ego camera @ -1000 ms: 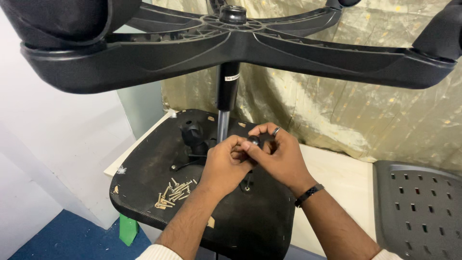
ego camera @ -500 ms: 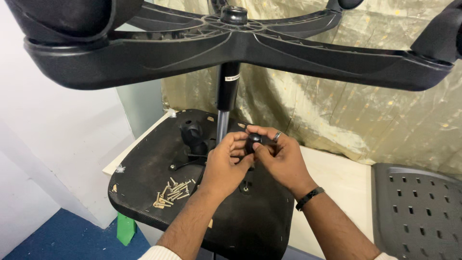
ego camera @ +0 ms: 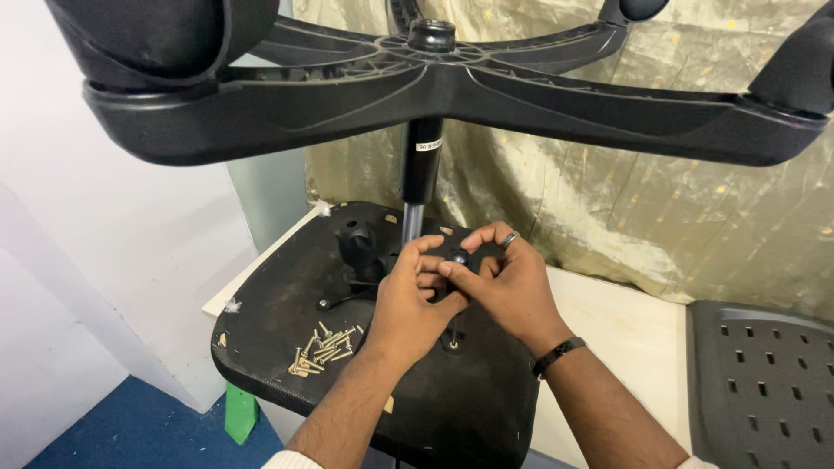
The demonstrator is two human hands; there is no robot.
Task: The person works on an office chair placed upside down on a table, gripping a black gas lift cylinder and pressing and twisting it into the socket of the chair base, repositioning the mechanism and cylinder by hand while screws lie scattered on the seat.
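Under upturned chair base (ego camera: 434, 87), both hands meet at seat underside (ego camera: 287, 304). Left hand (ego camera: 408, 304) and right hand (ego camera: 512, 291) pinch small black knob (ego camera: 458, 258) between fingertips, beside metal column (ego camera: 413, 224). Knob seemingly not yet seated; hard to tell. Pile of screws (ego camera: 326, 347) lies unused near left hand. Perforated panel (ego camera: 764, 391) rests apart on tabletop (ego camera: 625, 330). Base legs overhang, crowding view.

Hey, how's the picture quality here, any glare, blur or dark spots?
Head view: sharp and evenly lit; the hands, left and right, show no blur; the gold curtain glints softly; the black chair base overhead looms large, its detail lost in dark.
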